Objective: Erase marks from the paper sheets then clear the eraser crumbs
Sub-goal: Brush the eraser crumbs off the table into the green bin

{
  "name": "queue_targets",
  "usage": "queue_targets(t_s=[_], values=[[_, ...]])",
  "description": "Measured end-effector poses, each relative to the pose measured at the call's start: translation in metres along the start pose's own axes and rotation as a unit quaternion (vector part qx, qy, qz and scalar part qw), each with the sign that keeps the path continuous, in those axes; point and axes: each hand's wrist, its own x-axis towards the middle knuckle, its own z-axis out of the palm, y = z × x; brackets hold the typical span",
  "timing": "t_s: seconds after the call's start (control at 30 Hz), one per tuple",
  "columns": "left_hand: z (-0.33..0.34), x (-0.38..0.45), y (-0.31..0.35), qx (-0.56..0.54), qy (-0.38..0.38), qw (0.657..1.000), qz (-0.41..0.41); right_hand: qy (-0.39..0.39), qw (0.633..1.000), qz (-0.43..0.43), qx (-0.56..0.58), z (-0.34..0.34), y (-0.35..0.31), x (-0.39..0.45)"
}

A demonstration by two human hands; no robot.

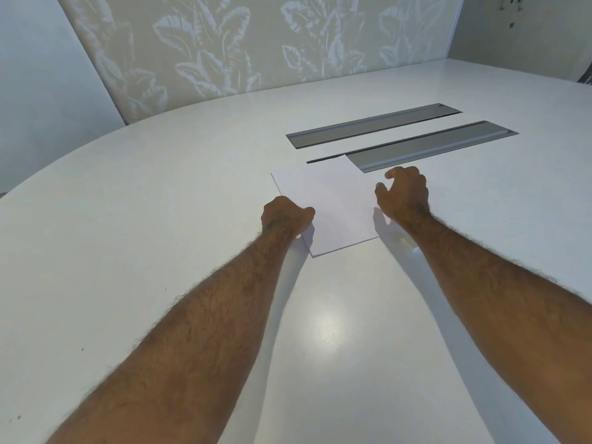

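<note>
A thin stack of white paper sheets (333, 203) lies on the white table (160, 219), turned at an angle. No marks show on the top sheet. My left hand (285, 216) is curled at the stack's near left edge, with the thumb on top of the paper, and that corner looks slightly raised. My right hand (405, 193) hovers at the stack's right edge with loosely curled fingers, and I see nothing held in it. A small whitish object (407, 241) lies on the table beside my right forearm; I cannot tell what it is.
Two long grey metal cable-slot covers (374, 125) (429, 144) are set into the table just beyond the paper, whose far corner overlaps the nearer one. A leaf-patterned wall panel (240, 43) stands behind the table's curved far edge.
</note>
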Motion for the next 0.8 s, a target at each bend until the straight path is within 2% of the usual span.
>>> queue_targets(t_s=[0.13, 0.27, 0.43, 0.57, 0.63, 0.7, 0.8], values=[[-0.006, -0.009, -0.019, -0.006, -0.001, 1.0, 0.014, 0.079, 0.989, -0.078, 0.097, -0.007, 0.0, -0.038], [-0.01, -0.017, -0.035, 0.001, -0.019, 0.999, 0.041, 0.104, 0.98, -0.156, 0.07, -0.017, 0.005, -0.09], [-0.021, -0.041, -0.054, 0.089, -0.045, 0.984, 0.146, 0.013, 0.992, -0.125, -0.003, -0.032, 0.013, -0.146], [-0.034, -0.062, -0.079, 0.092, -0.015, 0.975, 0.204, -0.006, 0.988, -0.084, -0.132, -0.051, 0.019, -0.179], [-0.041, -0.069, -0.091, 0.092, 0.005, 0.973, 0.21, -0.087, 0.97, -0.073, -0.214, -0.054, 0.02, -0.191], [-0.051, -0.076, -0.102, 0.085, 0.025, 0.973, 0.213, -0.183, 0.954, -0.066, -0.228, -0.055, 0.017, -0.203], [-0.062, -0.085, -0.119, 0.081, 0.05, 0.971, 0.221, -0.283, 0.927, -0.159, -0.19, -0.054, 0.002, -0.218]])
